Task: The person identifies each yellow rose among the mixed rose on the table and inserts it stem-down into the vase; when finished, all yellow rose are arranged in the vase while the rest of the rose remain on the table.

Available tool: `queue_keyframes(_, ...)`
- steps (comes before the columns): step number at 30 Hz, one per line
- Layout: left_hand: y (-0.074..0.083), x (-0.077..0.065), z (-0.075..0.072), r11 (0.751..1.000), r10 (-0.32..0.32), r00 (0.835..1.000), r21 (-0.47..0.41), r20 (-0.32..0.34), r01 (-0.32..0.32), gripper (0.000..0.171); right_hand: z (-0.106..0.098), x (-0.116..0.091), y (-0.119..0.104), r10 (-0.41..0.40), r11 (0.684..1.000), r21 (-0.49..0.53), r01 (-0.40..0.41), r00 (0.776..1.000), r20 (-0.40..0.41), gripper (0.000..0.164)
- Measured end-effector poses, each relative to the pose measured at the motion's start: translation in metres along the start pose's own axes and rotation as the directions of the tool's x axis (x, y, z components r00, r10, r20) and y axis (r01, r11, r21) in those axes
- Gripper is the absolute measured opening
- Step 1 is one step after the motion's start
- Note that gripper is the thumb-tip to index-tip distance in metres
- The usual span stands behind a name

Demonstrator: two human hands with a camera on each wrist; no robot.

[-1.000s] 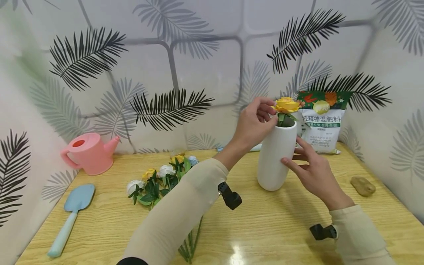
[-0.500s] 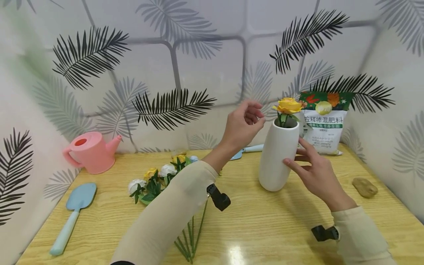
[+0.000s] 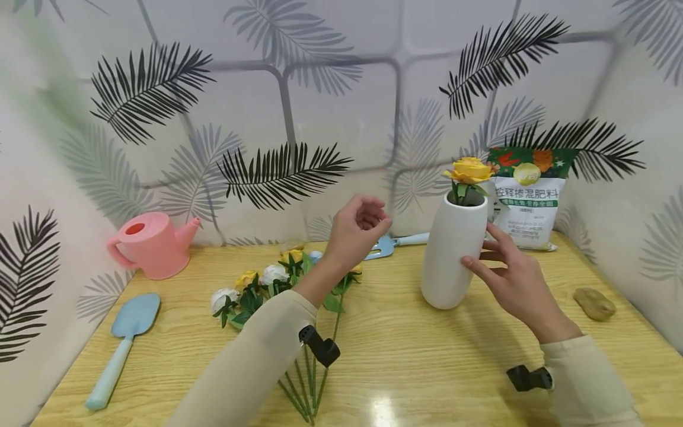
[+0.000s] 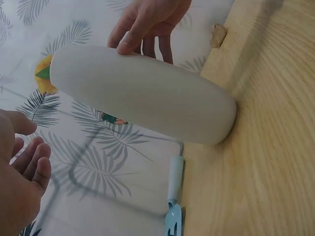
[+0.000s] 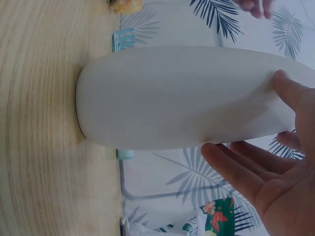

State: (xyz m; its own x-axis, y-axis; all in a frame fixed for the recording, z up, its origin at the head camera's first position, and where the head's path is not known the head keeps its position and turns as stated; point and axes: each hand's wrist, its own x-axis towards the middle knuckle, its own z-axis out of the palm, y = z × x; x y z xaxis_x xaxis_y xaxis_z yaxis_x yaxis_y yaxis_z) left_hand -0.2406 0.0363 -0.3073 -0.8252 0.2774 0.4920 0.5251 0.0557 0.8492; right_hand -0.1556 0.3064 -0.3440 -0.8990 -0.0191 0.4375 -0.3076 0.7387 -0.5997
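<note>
A tall white vase [image 3: 452, 255] stands upright on the wooden table, with one yellow rose [image 3: 469, 171] in its mouth. My right hand [image 3: 514, 279] holds the vase at its right side, thumb in front and fingers around the side, as the right wrist view also shows. Left of the vase, my left hand [image 3: 356, 231] is in the air with its fingers loosely bent and nothing in them. Below the left forearm lies a bunch of artificial flowers [image 3: 274, 274], white, yellow and pale blue, their green stems [image 3: 306, 379] pointing toward me. The forearm hides part of it.
A pink watering can [image 3: 155, 243] and a blue trowel [image 3: 124, 344] are at the left. Behind the left hand lies a blue garden fork [image 3: 381, 248]. A fertilizer bag [image 3: 528, 207] stands back right, with a brown stone-like lump [image 3: 594, 303] nearer me. Patterned cloth covers the wall.
My left hand has let go of the yellow rose and moved left and down, away from the vase. The right hand stays on the vase, and the rose remains in it.
</note>
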Motion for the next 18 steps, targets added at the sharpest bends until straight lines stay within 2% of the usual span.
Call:
queue_keyframes(8, -0.019, -0.039, -0.030, 0.991, -0.132, 0.991, 0.003, 0.039, 0.132, 0.022, 0.000, 0.000, -0.002, 0.014, 1.000, -0.002, -0.014, 1.000, 0.006, 0.074)
queue_keyframes(13, -0.026, -0.060, -0.052, 0.972, -0.233, 0.971, 0.052, 0.061, 0.230, 0.024, 0.000, 0.001, -0.001, 0.011, 1.000, -0.009, -0.011, 1.000, 0.003, 0.074)
queue_keyframes(18, -0.031, -0.080, -0.063, 0.957, -0.279, 0.954, 0.111, 0.112, 0.267, 0.026, 0.000, 0.001, -0.001, 0.011, 1.000, -0.008, -0.011, 1.000, 0.003, 0.074)
